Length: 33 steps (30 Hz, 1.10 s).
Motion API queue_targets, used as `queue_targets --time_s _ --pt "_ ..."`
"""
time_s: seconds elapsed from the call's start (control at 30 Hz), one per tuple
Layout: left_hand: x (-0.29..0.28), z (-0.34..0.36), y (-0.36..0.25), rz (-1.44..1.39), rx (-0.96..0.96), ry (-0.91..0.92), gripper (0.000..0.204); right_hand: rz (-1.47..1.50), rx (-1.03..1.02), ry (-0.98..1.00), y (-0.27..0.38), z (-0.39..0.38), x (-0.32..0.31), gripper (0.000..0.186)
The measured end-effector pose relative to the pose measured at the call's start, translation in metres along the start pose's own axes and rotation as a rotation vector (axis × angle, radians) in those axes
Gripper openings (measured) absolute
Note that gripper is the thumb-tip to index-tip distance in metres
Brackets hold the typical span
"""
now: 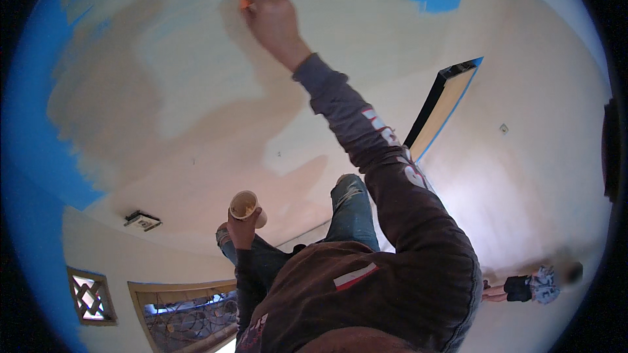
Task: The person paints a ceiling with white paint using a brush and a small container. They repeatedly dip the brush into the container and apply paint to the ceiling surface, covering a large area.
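Observation:
My right hand is raised at the top of the head view, closed on a small tool with an orange part, probably a paintbrush; its tip is blurred against the wall, where pale cream paint partly covers blue. My left hand is low, near my knee, wrapped round a pale cup with cream-coloured contents. My jeans-clad legs show beyond my dark long-sleeved top.
A person is at the lower right. A dark-framed opening with blue edging is at the right, a small lattice window and a wide grilled window at the lower left, and a small wall fitting at the left.

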<state>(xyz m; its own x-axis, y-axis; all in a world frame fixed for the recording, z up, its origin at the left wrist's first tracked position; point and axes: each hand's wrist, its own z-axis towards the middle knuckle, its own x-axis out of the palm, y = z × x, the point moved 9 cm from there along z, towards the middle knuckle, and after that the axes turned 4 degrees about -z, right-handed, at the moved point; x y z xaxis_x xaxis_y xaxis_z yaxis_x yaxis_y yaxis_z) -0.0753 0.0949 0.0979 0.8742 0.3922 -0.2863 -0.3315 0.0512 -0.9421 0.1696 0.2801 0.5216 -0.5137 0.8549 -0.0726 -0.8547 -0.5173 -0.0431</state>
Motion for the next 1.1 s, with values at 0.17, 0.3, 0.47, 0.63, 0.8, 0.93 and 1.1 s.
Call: queue_targets --time_s 0.17,0.3,0.47,0.63,0.8,0.93,1.1 --pt "-0.007 -0.001 0.000 0.026 0.021 -0.034 0.063 0.176 -0.030 0.005 0.084 0.007 0.017 0.038" --pt "-0.010 -0.003 -0.003 0.034 0.014 -0.043 0.063 0.199 -0.122 0.060 0.136 0.004 0.028 0.038" --pt "-0.014 -0.005 -0.005 0.052 0.024 -0.094 0.064 0.366 -0.197 0.110 0.186 -0.005 0.038 0.033" --pt "-0.017 -0.006 -0.013 0.102 0.043 -0.112 0.065 0.567 -0.102 0.143 0.169 -0.006 0.022 0.027" --pt "-0.015 -0.011 -0.014 0.092 -0.019 -0.088 0.065 0.562 0.133 -0.065 0.058 -0.029 -0.038 0.027" --pt "-0.004 -0.015 -0.018 0.084 0.010 -0.035 0.068 0.218 0.417 -0.148 -0.081 -0.066 -0.079 0.031" --pt "0.035 -0.023 0.021 -0.012 0.060 0.084 0.074 -0.301 0.328 -0.250 -0.212 -0.081 -0.126 0.025"
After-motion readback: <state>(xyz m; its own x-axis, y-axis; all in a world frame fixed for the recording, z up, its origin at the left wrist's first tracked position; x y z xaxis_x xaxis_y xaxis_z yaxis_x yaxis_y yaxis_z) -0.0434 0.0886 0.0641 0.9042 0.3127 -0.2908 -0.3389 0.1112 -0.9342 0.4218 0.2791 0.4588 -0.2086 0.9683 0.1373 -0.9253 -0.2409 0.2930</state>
